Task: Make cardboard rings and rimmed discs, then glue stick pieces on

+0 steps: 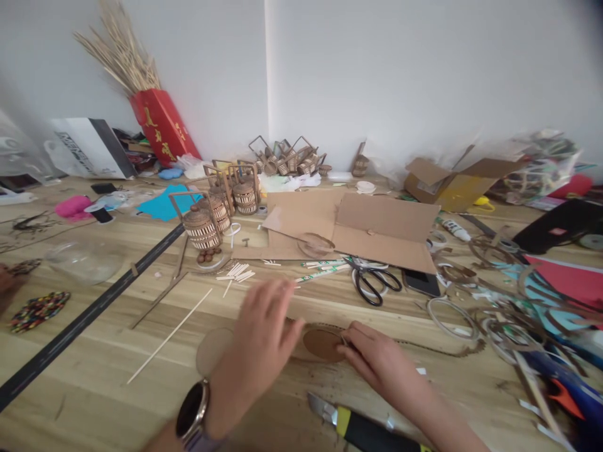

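Pinching a thin brown ridged strip [426,346] in the right hand [377,355], left hand [261,339] loosely open, flat brown oval disc [323,346] between them, pale wooden desk [113,414] below

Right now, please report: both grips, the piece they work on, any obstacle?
Left grip open, blurred, above table. Right grip seems to pinch brown strip at edge of brown disc. Utility knife, blade out, lies close on near side.

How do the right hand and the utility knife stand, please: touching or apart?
Apart: the head view shows tabletop between the right hand and the utility knife.
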